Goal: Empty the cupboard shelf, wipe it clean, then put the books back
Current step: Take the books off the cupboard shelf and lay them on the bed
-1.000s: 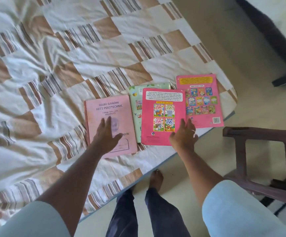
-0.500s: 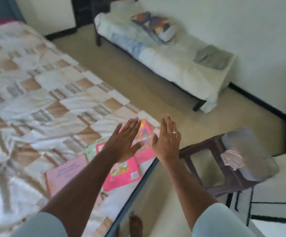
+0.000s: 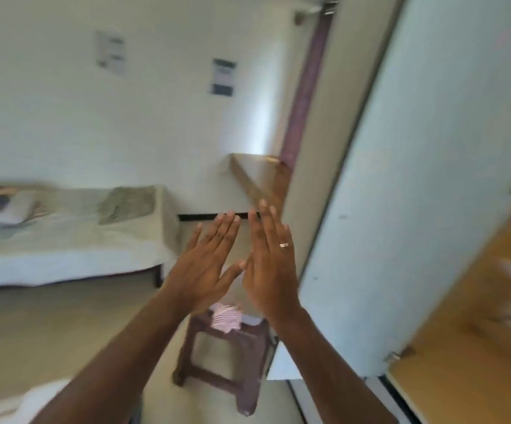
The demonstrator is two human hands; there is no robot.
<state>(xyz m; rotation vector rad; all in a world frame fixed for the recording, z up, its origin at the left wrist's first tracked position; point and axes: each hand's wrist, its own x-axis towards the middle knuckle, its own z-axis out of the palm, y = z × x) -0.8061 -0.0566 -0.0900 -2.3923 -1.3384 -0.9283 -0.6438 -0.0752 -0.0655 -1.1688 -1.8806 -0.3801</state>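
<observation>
Both hands raised mid-frame, nothing held. Left hand (image 3: 205,264) flat, fingers straight and together, thumb splayed toward the right. Right hand (image 3: 271,264) just beside it, also flat with fingers extended, ring (image 3: 284,245) on one finger. Left thumb tip sits at the right hand's edge (contact or just overlap, can't tell).

Cupboard door (image 3: 416,179), pale blue-white, runs down the right side of frame. Wooden cupboard interior (image 3: 477,316) shows at lower right, blurred; can't tell what's on the shelf. No books in this view.

Below the hands, lower centre: dark wooden stool (image 3: 217,356) with a striped pink cloth (image 3: 226,316) on its seat. Left of frame: low bed (image 3: 64,249) with pale sheet, a pillow (image 3: 0,206) at far left. Two papers (image 3: 223,76) stuck on the wall, upper centre. Whole frame is motion-blurred.
</observation>
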